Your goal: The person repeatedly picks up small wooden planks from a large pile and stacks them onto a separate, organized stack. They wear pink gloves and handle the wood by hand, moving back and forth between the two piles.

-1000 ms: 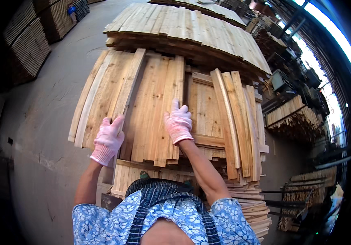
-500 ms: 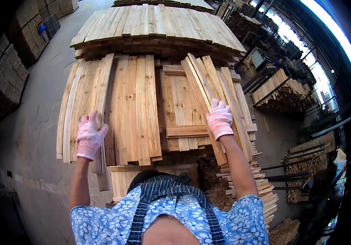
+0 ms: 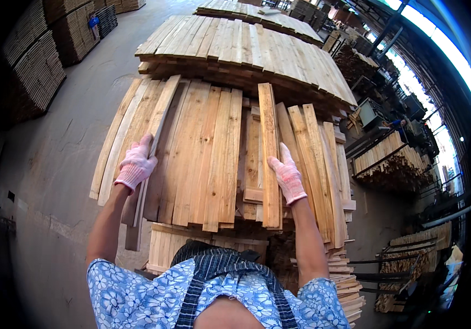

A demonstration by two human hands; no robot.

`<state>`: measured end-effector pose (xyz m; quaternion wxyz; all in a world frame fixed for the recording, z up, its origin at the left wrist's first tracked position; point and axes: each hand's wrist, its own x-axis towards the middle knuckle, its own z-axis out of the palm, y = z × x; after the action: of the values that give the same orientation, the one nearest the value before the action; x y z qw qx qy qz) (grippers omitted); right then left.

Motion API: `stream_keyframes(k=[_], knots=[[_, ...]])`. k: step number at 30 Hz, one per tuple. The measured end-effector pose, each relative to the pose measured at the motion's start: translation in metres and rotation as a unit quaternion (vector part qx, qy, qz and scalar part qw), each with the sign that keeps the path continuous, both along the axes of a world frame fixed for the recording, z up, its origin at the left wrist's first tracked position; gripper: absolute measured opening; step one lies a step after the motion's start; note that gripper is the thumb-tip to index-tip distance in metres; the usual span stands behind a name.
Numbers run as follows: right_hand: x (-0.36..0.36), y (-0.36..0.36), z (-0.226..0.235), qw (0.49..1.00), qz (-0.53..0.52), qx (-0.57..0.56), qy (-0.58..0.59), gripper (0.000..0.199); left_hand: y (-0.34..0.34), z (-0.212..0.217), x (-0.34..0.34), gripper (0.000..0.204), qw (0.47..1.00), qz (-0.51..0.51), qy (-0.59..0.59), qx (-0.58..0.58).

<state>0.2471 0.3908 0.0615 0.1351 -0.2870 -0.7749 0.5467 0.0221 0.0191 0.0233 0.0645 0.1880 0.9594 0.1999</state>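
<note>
My left hand [image 3: 136,163], in a pink-and-white knit glove, grips a long plank [image 3: 165,104] that lies tilted over its neighbours on the left. A narrow plank [image 3: 269,126] stands slightly raised right of the middle. My right hand [image 3: 288,176], gloved alike, holds its right edge, thumb over the face and the fingers partly hidden along the side. Between my hands several planks [image 3: 202,148] lie side by side, lengthwise away from me. Under the narrow plank, a crosswise board [image 3: 253,194] and lower boards show through a gap.
Loose planks [image 3: 323,175] fan out right of my right hand. Beyond stands a wide board stack [image 3: 246,46]. More stacks [image 3: 38,71] line the far left. On the right are a stack of boards [image 3: 391,159] and racked timber [image 3: 416,257]. Grey floor [image 3: 71,164] runs along the left.
My right hand has shifted the narrow plank leftward, apart from the fanned ones. My left hand has closed on the tilted plank. The view has swung, so the stacks appear farther right.
</note>
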Motion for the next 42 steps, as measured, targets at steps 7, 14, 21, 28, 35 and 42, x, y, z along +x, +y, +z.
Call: stream_keyframes(k=[7,14,21,28,35,42], knots=[[-0.060,-0.035,-0.082,0.984,-0.016,-0.166,0.058,0.068,0.014,-0.004,0.010,0.070,0.991,-0.022,0.057,-0.115],[-0.066,-0.019,-0.090,0.987,0.018,0.086,-0.134,0.079,0.013,-0.019,-0.004,0.062,0.998,-0.033,0.050,0.005],[0.000,0.040,0.009,0.766,-0.126,0.506,-0.376,0.083,0.012,0.000,0.007,0.061,0.999,-0.033,0.028,0.008],[0.030,0.054,-0.025,0.692,-0.033,0.590,-0.416,0.091,0.011,-0.029,0.004,0.066,0.993,-0.051,0.092,-0.059],[0.007,0.085,0.022,0.876,-0.029,0.324,-0.356,0.088,0.010,-0.031,0.007,0.063,0.992,-0.036,0.097,-0.071],[-0.030,0.026,-0.041,0.901,-0.045,0.328,-0.281,0.092,0.015,-0.025,0.014,0.064,0.991,-0.039,0.113,-0.065]])
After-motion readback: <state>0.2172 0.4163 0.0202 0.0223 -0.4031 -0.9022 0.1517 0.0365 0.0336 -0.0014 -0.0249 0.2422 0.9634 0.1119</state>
